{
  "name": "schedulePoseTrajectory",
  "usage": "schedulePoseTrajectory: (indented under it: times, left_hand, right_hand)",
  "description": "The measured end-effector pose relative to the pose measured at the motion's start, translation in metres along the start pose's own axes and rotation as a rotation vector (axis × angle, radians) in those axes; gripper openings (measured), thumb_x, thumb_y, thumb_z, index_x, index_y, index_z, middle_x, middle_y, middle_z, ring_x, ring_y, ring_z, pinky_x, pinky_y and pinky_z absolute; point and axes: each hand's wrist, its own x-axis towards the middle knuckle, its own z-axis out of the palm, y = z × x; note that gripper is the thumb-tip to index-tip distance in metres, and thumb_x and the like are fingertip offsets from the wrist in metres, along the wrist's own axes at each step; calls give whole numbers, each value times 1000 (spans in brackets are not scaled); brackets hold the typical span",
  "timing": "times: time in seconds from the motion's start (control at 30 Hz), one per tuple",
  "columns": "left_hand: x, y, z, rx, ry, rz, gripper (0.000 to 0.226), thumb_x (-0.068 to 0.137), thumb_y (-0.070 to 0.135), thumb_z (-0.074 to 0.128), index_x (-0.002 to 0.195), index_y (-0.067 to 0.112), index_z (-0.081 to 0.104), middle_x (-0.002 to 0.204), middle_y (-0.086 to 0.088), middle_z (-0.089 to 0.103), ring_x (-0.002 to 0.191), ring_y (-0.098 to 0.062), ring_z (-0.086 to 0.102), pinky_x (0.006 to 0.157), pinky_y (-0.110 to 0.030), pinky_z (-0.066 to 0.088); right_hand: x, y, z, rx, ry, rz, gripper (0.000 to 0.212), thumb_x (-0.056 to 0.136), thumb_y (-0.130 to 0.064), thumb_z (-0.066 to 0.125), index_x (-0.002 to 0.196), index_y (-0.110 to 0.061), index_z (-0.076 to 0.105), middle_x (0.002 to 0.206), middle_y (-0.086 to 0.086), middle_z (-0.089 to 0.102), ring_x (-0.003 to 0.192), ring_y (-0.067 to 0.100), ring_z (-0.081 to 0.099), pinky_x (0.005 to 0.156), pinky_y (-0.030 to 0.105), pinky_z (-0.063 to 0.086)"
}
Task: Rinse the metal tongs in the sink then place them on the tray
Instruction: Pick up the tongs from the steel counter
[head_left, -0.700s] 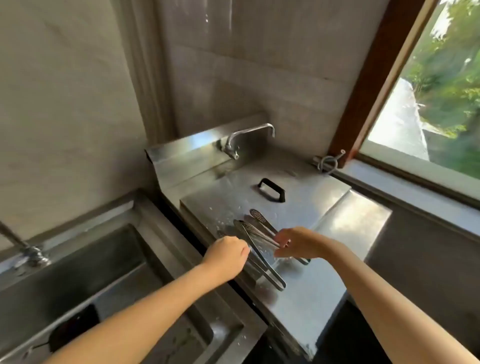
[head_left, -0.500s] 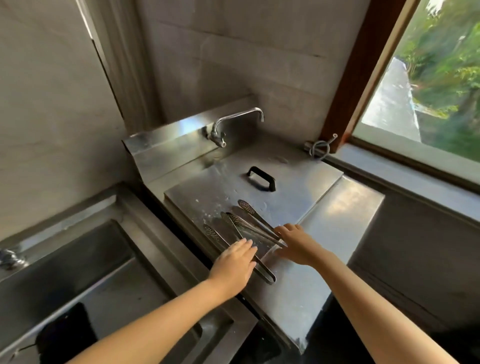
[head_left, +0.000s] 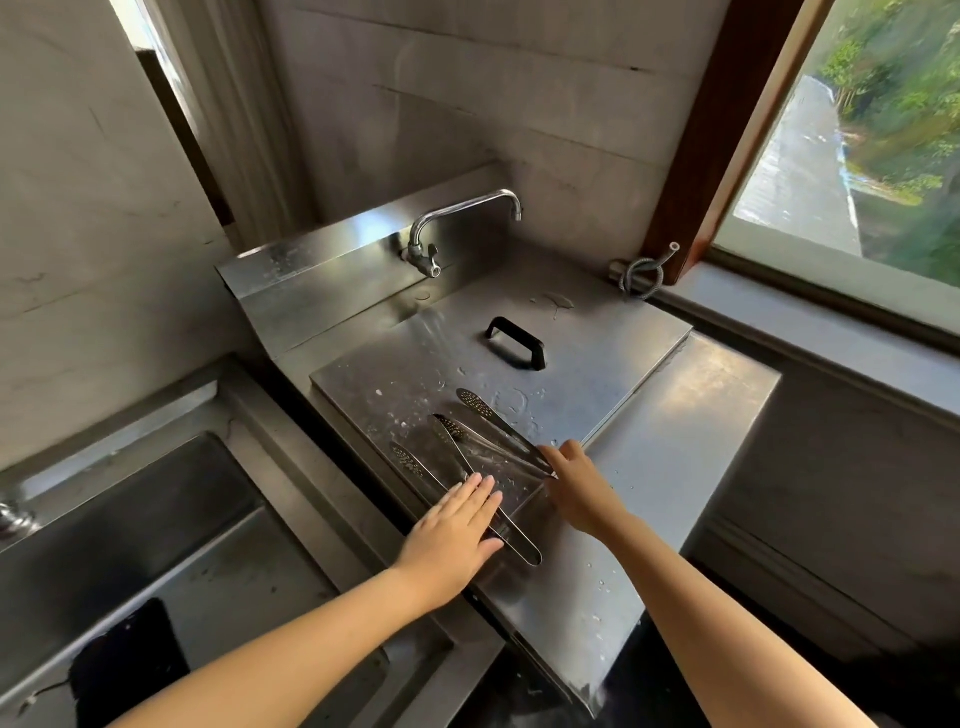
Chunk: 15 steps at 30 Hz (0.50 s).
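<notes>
— Tongs (head_left: 506, 430)?
— Two slim steel pairs, lying flat side by side on the wet tray (head_left: 597, 374) (perforated tips pointing away).
— Sink (head_left: 156, 519)?
— Lower, left of the tray, apart from both.

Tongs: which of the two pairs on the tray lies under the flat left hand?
The nearer pair, its joined end showing beside the left hand; the other pair lies farther back, ending at the right hand.
</notes>
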Motion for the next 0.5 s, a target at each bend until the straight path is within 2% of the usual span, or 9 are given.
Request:
schedulePoseTrajectory:
  times: [0.13, 0.27, 0.33, 0.4, 0.5]
  left_hand:
    - [1, -3, 1, -33, 15, 5, 60, 99, 46, 20, 149, 18, 2, 158, 3, -6, 135, -10, -25, 109, -23, -17]
    - [3, -7, -5, -126, 23, 13, 61, 98, 47, 23, 149, 19, 5, 159, 4, 0, 139, -5, -16, 112, -22, -6]
    - [5, -8, -19, -242, 49, 1, 61, 97, 46, 29, 149, 20, 9, 159, 4, 8, 144, -6, -3, 115, -26, 6]
    - [10, -12, -44, -466, 138, -74, 59, 96, 40, 39, 148, 19, 19, 154, 0, 26, 141, -13, 20, 114, -28, 22]
    - [24, -23, -97, -963, 404, -342, 49, 94, 26, 51, 139, 12, 38, 130, -6, 52, 113, -15, 51, 88, -12, 40]
  right_hand:
    - [-1, 0, -6, 5, 61, -12, 39, 94, -10, 46, 133, -12, 42, 118, 13, 43, 100, 31, 51, 81, 35, 48]
    - [5, -11, -27, 109, 127, 2, 34, 96, -13, 44, 130, -7, 43, 115, 16, 43, 94, 32, 51, 79, 35, 45]
    - [11, -22, -41, 167, 140, -14, 30, 97, -11, 42, 125, -4, 46, 112, 17, 43, 92, 32, 49, 77, 33, 42]
    - [18, -39, -57, 247, 162, -54, 22, 97, -11, 41, 114, -1, 50, 105, 14, 43, 88, 28, 46, 70, 28, 35]
    - [27, -71, -84, 326, 208, -169, 15, 96, -8, 43, 99, 4, 52, 94, 10, 42, 87, 22, 39, 66, 24, 24]
